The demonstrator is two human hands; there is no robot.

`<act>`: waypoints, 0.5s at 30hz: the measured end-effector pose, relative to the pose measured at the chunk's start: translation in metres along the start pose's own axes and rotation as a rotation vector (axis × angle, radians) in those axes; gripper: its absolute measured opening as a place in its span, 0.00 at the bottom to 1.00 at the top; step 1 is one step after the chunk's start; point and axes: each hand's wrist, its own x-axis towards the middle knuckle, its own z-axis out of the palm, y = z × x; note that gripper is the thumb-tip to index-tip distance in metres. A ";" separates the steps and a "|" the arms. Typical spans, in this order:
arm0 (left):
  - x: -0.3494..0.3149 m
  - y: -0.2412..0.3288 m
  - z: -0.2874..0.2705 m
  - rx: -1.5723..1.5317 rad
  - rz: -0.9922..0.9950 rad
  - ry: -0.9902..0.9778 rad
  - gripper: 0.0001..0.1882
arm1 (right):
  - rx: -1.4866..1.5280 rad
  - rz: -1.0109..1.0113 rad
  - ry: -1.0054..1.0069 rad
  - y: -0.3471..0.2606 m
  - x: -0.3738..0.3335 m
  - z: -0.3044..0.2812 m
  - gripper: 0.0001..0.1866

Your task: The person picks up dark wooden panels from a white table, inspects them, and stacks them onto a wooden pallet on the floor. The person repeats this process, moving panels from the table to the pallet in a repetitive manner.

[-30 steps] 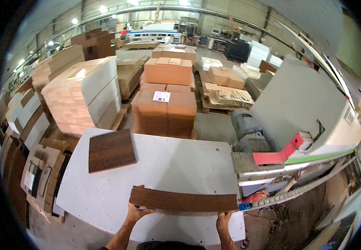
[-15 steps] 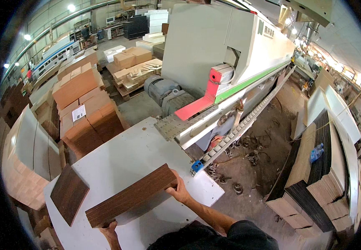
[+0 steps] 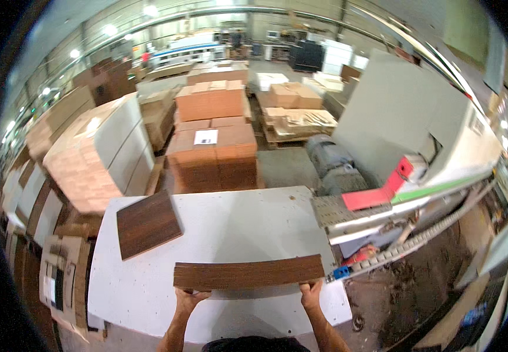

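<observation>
The dark wood panel (image 3: 248,273) has swung level again, gripped along its near edge by left hand (image 3: 188,299) and right hand (image 3: 311,293).

The long dark brown wooden board (image 3: 248,273) is a narrow plank with a fine grain running along its length, held level and crosswise just above the near part of the white table (image 3: 236,226). Its near long edge is gripped by the left hand (image 3: 188,300) close to its left end and by the right hand (image 3: 311,293) close to its right end. Its right end reaches close to the table's right edge.
</observation>
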 end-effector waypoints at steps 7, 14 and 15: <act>-0.003 -0.024 -0.022 0.317 0.273 -0.001 0.34 | -0.211 0.157 0.034 0.022 -0.009 -0.001 0.37; 0.001 -0.001 -0.008 -0.005 0.141 -0.037 0.45 | -0.333 0.014 -0.077 0.068 -0.001 -0.030 0.43; 0.001 0.007 -0.001 -0.037 0.203 0.001 0.46 | -0.355 0.059 -0.064 0.067 0.000 -0.030 0.43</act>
